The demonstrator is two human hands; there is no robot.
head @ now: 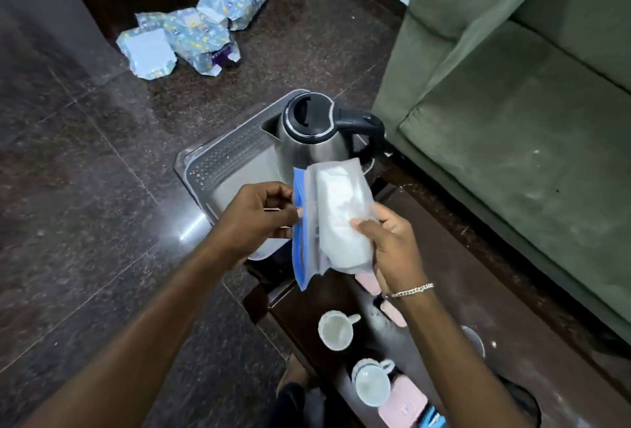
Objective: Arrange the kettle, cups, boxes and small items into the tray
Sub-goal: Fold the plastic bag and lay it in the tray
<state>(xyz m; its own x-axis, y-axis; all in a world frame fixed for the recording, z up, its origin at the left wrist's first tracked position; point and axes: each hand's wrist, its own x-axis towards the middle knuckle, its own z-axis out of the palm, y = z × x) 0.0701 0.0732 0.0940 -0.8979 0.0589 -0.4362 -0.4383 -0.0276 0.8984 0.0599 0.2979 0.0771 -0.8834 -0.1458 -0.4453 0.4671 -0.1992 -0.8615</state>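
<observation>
- The green sofa (512,93) fills the right side, its seat cushion dusty and flecked; the floor (85,171) is dark speckled stone tile.
- A dark glossy low table (461,257) runs alongside the sofa, from the kettle toward the viewer.
- The tray (218,161) is grey, with a slotted, perforated wall on its far-left side; it sits at the far end of the table, hanging out over the floor.
- The kettle (307,134) stands upright in the tray's far right corner — brushed steel body, black lid and black handle pointing toward the sofa.
- Crumpled patterned packages (191,28) lie on the floor well beyond the tray.
- A clear zip bag (338,219) with a blue seal strip along its left edge holds white contents; it is held upright in the air over the tray's near edge, just in front of the kettle.
- The left hand (259,219) pinches the blue strip; the right hand (389,243), a chain bracelet (411,290) at its wrist, grips the bag's bulging right side.
- Two white cups (336,330) (372,381) sit upright on the table, handles pointing toward the sofa — both outside the tray.
- A pink box (403,405) lies beside the nearer cup.
</observation>
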